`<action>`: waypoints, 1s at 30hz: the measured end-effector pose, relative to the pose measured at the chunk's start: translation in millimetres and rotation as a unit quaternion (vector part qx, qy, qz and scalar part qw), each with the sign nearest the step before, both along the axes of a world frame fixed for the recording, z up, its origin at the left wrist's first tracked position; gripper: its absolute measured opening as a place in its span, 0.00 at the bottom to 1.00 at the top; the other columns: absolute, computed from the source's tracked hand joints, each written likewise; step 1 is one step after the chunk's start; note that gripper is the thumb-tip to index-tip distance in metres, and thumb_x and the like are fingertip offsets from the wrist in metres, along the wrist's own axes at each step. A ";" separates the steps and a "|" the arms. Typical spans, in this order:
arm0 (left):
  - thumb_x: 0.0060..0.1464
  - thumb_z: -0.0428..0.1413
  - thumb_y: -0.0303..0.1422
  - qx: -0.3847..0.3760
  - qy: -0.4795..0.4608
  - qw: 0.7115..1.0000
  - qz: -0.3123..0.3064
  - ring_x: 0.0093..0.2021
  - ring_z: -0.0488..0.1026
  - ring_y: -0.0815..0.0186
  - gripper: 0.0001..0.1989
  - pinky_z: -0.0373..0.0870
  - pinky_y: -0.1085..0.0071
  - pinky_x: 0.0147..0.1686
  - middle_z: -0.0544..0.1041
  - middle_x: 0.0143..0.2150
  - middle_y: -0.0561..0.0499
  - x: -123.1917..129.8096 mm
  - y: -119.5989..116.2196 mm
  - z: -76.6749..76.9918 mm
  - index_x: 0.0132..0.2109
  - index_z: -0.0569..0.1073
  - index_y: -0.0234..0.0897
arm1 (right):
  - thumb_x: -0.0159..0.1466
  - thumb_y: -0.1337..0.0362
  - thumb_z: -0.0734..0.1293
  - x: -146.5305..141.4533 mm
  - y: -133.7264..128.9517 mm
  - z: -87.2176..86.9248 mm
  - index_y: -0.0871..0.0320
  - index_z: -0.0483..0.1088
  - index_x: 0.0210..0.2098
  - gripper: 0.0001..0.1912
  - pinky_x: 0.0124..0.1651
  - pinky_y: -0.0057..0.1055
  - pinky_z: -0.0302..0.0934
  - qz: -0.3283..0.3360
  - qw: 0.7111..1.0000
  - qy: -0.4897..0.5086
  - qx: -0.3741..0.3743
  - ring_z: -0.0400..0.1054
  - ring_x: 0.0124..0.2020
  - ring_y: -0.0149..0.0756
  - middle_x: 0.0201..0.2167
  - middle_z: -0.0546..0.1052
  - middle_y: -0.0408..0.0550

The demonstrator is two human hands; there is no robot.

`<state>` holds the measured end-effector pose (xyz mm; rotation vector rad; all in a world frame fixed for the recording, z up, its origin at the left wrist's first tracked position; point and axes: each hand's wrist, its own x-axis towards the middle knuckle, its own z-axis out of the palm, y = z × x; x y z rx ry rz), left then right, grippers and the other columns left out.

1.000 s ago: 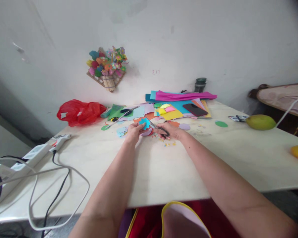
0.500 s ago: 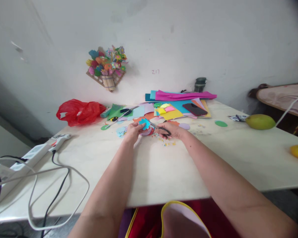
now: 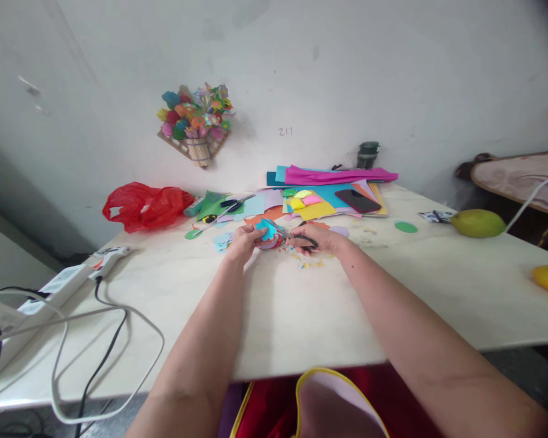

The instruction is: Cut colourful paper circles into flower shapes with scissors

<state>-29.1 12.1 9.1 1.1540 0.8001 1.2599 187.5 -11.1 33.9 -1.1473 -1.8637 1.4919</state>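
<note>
Between the thumb and fingers of my left hand (image 3: 245,242) is a blue paper piece (image 3: 266,229) with a scalloped edge. My right hand (image 3: 318,237) is closed around the black handles of a pair of scissors (image 3: 307,242), whose blades point left toward the blue paper. Whether the blades touch the paper I cannot tell. Below the hands is a round red-rimmed thing (image 3: 274,243), partly hidden. Small paper scraps (image 3: 307,263) lie under my right hand. Left of my left hand sit pale blue paper cut-outs (image 3: 222,242).
Behind my hands are coloured paper sheets (image 3: 322,210), a phone (image 3: 358,201) and other scissors (image 3: 237,203). A red plastic bag (image 3: 146,205) lies at the back left. A power strip (image 3: 66,286) with looped cables takes up the left side. A green mango-like fruit (image 3: 478,223) rests at right.
The blue paper has turned a little in my left hand. The scissors have shifted slightly, and their blades show less than before.
</note>
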 end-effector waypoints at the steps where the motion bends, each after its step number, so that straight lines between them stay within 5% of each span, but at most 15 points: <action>1: 0.32 0.74 0.36 0.001 0.003 1.000 -0.001 0.27 0.78 0.60 0.17 0.77 0.65 0.33 0.81 0.28 0.43 -0.2 0.3 -0.4 0.27 0.78 0.32 | 0.60 0.62 0.72 0.2 -0.7 0.9 0.59 0.66 0.22 0.15 0.14 0.21 0.48 -0.001 1.000 0.001 -0.004 0.59 0.13 0.24 0.13 0.69 0.40; 30: 0.33 0.73 0.37 0.005 0.015 0.999 -0.049 0.28 0.78 0.60 0.16 0.76 0.68 0.29 0.82 0.30 0.41 -4.7 0.3 -1.9 0.28 0.79 0.31 | 0.53 0.65 0.72 9.4 12.1 -10.8 0.61 0.73 0.30 0.07 0.16 0.20 0.52 0.023 1.000 0.004 -0.003 0.60 0.13 0.24 0.14 0.69 0.38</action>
